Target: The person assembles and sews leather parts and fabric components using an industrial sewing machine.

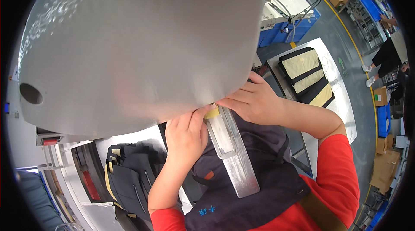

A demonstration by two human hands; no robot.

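Note:
A large grey machine head (151, 53) fills the upper left and hides what lies behind its lower edge. My left hand (186, 136) is at that edge, its fingers bent together and their tips on a small yellow piece (211, 113), whose material I cannot tell. Opposite it, my right hand (255, 103) is closed in, its thumb side close to the yellow piece; the machine hides some of its fingertips, and what they hold does not show. Between my hands, a long bare metal arm (243, 174) with a recessed plate points toward my dark apron (263, 187).
Dark fabric pieces with cream panels (304, 68) lie on a metal side table (341, 88) at right. More dark pieces with zippers (134, 179) are stacked at left. Beyond stand a blue crate (276, 35), cardboard boxes (386, 170) and another person (387, 56).

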